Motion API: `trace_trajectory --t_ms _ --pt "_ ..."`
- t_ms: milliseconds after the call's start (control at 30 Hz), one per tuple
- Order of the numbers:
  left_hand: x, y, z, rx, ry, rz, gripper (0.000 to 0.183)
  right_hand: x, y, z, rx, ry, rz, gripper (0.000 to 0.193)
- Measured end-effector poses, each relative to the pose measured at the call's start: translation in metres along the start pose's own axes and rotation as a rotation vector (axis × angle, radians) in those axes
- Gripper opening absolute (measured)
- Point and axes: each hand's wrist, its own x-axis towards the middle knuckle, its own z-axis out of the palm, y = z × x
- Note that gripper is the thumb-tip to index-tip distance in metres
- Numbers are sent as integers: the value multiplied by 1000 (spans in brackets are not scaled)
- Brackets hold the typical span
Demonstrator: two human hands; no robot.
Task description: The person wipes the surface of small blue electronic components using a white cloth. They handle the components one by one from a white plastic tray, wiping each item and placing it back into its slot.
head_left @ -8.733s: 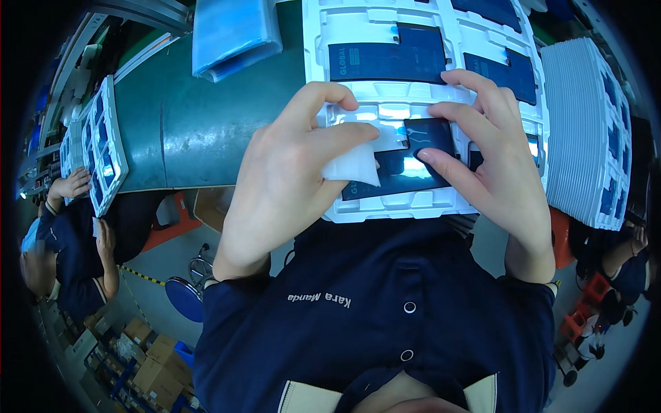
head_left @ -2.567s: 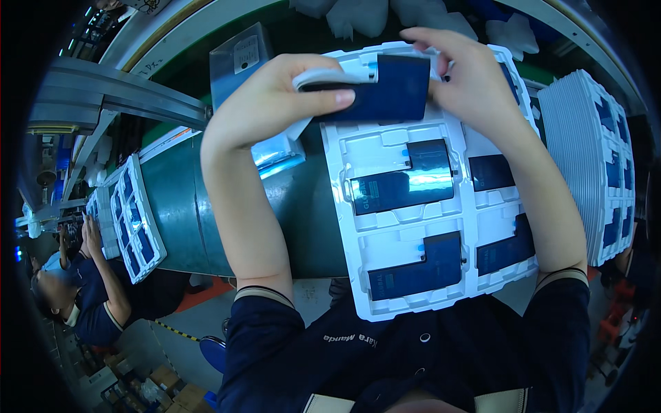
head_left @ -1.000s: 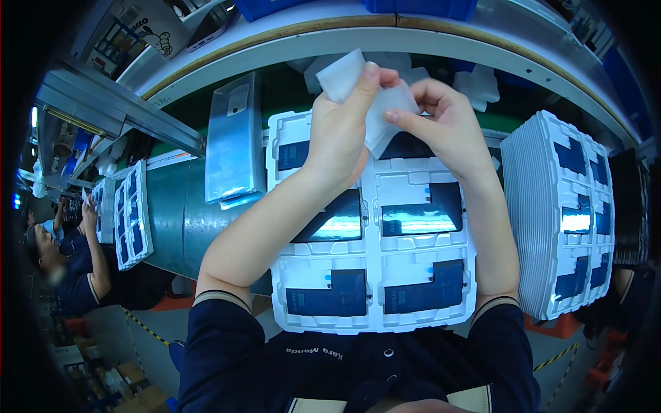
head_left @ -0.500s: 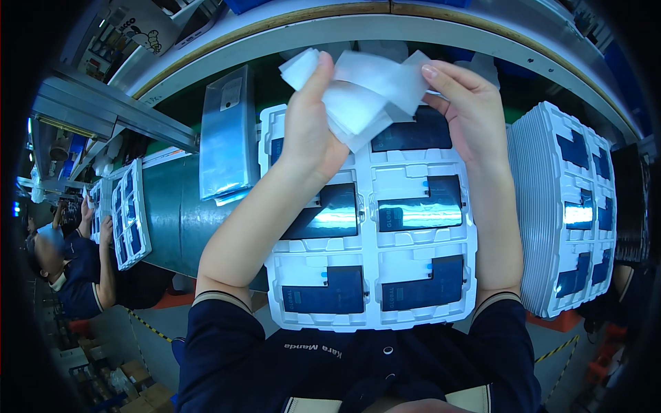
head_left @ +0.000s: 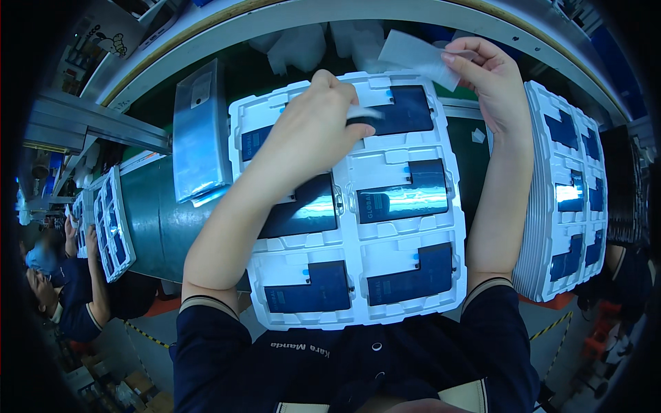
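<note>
My right hand (head_left: 492,82), raised beyond the tray's far right corner, pinches a thin translucent white sheet (head_left: 416,58) between thumb and fingers. Over the tray's far left part, my left hand (head_left: 318,120) is closed with its back toward me. A blurred edge of white sheets (head_left: 365,112) sticks out past its thumb. Beneath my hands lies a white molded tray (head_left: 358,322) with flat black L-shaped battery packs (head_left: 413,279) in its compartments. My left hand and forearm partly hide the packs on the left side.
Clear plastic bags (head_left: 200,151) lie left of the tray on a green conveyor belt (head_left: 155,206). A tall stack of filled trays (head_left: 540,206) stands at right. Translucent sheets (head_left: 296,48) lie at the back, a small white scrap (head_left: 478,135) beside the tray. A co-worker (head_left: 79,296) handles trays far left.
My hands have moved apart; the right one drew a sheet away from the bunch, while the left one turned over and lowered toward the tray. The whole view has shifted slightly.
</note>
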Motion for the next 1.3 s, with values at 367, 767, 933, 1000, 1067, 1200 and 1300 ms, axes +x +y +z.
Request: trace_trajectory --t_ms 367,767,933,1000,1067,1200,1300 --pt "-5 -16 -44 -686 -560 136 17 -8 0 21 -208 -369 112 13" --pt "-10 -23 -25 -556 -550 309 26 -11 4 33 -577 -418 -29 20" --pt "-8 -14 -32 -646 -512 70 28 -17 3 37 -708 -299 -269 34" --pt "-6 -19 -20 -729 -342 58 35 -12 -2 28 -649 -244 -260 38" --pt "-2 -15 -19 -751 -285 -155 37 -8 -4 19 -243 -303 1 38" --pt "2 -4 -11 -656 -175 -237 38 -10 -5 13 -165 -467 -28 38" --pt "1 -10 1 -337 -42 -72 36 -7 3 15 -248 -394 -43 31"
